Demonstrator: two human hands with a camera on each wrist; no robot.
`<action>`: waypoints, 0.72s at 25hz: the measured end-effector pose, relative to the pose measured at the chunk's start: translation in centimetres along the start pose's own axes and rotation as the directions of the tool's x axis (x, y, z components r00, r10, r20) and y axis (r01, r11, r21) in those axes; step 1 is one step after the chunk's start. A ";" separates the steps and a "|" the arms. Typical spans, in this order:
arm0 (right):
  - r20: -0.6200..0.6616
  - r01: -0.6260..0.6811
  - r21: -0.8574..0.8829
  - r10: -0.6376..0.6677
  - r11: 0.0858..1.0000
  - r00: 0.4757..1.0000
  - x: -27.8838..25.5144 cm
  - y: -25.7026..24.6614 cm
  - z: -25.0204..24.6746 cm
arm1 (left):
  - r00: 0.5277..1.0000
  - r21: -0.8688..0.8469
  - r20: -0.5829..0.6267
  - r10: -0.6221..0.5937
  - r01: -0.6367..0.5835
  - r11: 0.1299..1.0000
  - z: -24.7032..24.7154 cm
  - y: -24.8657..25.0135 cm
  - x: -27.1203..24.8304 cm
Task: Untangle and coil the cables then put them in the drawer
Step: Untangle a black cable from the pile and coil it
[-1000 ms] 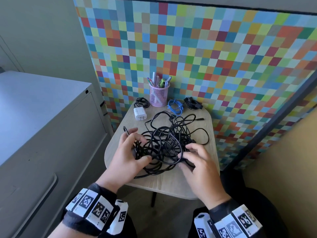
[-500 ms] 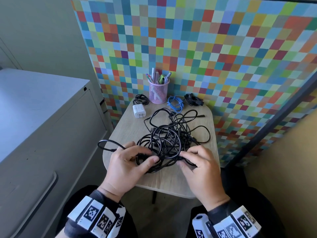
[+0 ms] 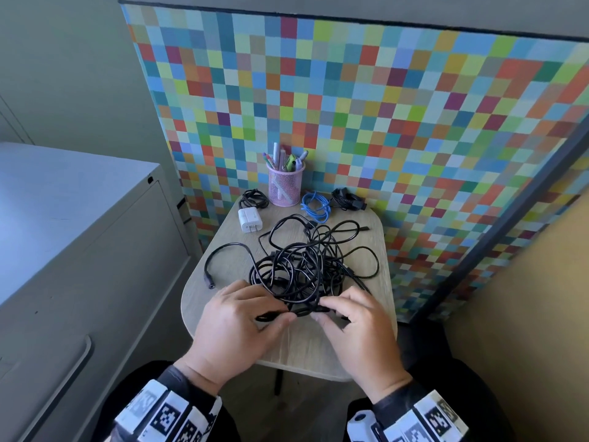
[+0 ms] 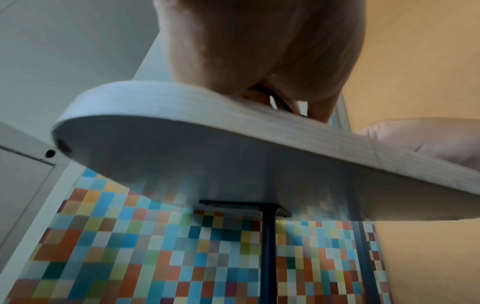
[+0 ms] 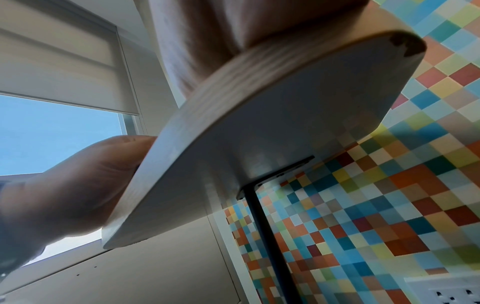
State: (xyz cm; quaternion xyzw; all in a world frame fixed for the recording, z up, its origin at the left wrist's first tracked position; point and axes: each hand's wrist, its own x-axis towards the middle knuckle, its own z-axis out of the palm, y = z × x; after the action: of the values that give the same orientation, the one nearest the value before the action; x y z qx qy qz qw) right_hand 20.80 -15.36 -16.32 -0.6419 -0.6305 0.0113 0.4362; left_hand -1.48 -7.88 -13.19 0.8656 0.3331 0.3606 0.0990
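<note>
Two hands at work: both sit at the near edge of a black tangle on a small table.
Cabinet [image 3: 79,237]: grey metal, far left, with a long handle low on its front; it stands just beside the table.
Table [image 3: 229,260]: pale wood top with rounded corners, on a dark leg seen from below in both wrist views.
Loose cable end [image 3: 223,253]: one black strand arcs out of the tangle to the left and ends in a plug lying on the wood.
Left hand [image 3: 237,327]: fingers curled, thumb and fingertips pinching a black strand at the tangle's near side.
Tangled black cables [image 3: 306,266]: a knotted heap of loops in the middle of the table, resting on it.
Right hand [image 3: 360,333]: fingers bent, pinching the same near strand close to the left hand's thumb.
Back row, left to right: small black coil [image 3: 253,199], white charger [image 3: 250,220] in front of it, pink mesh pen cup [image 3: 284,186], blue coiled cable [image 3: 315,207], another black bundle [image 3: 347,199].
Backdrop [image 3: 382,106]: panel of many-coloured squares behind the table.
</note>
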 end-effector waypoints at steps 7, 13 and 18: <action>-0.004 -0.004 0.059 0.004 0.998 1.000 -0.2 -0.5 -0.6 | 0.990 0.085 0.108 0.087 -0.097 0.992 1.1 0.4 0.4; 0.118 0.063 0.014 -0.064 0.998 0.991 0.2 -0.9 -0.7 | 0.969 -0.359 -0.070 -0.237 0.198 0.912 0.8 0.3 -0.1; 0.079 0.033 0.040 -0.036 0.999 0.996 0.2 -0.8 -0.5 | 0.982 -0.362 0.003 -0.188 0.176 0.915 -0.7 -0.2 0.0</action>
State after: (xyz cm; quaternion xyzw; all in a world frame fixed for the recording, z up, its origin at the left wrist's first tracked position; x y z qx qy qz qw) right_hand 20.42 -15.61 -15.46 -0.6213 -0.6580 0.0417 0.4233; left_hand -2.02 -7.79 -12.74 0.7920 0.3417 0.4187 0.2840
